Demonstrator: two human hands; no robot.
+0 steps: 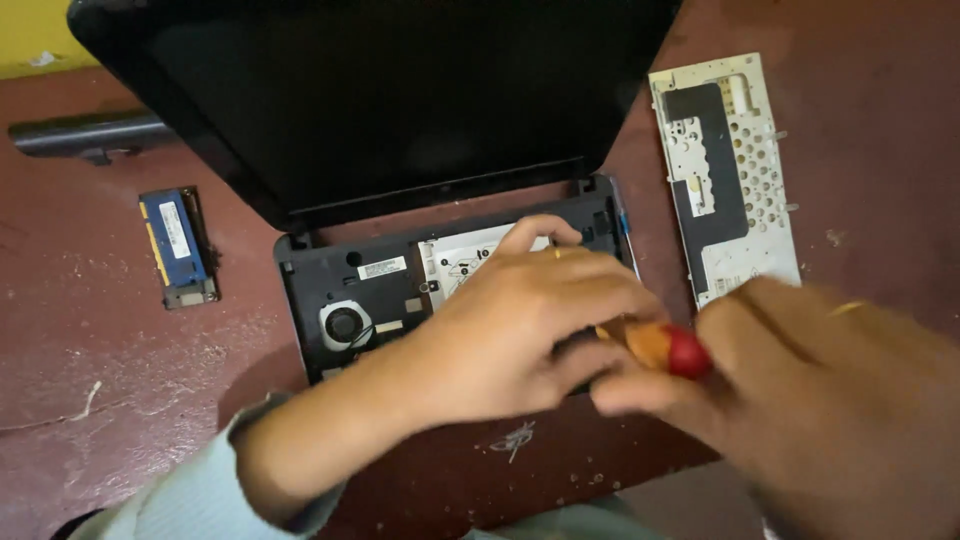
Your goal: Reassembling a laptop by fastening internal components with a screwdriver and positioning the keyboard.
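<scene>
An opened small black laptop (330, 270) lies on a dark red surface, its keyboard taken off, with a round fan (345, 324) and a metal shield showing inside. My left hand (520, 320) rests over the laptop's right half, fingers curled toward a screwdriver. My right hand (830, 400) grips the screwdriver (665, 348) by its orange and red handle; the tip is hidden under my left hand. The dark screen (380, 90) is tilted back.
The removed keyboard (725, 175) lies face down to the right of the laptop. Two memory modules (178, 245) lie at the left, and a long black battery (90, 133) lies behind them. Crumbs and scratches mark the red surface (100, 400).
</scene>
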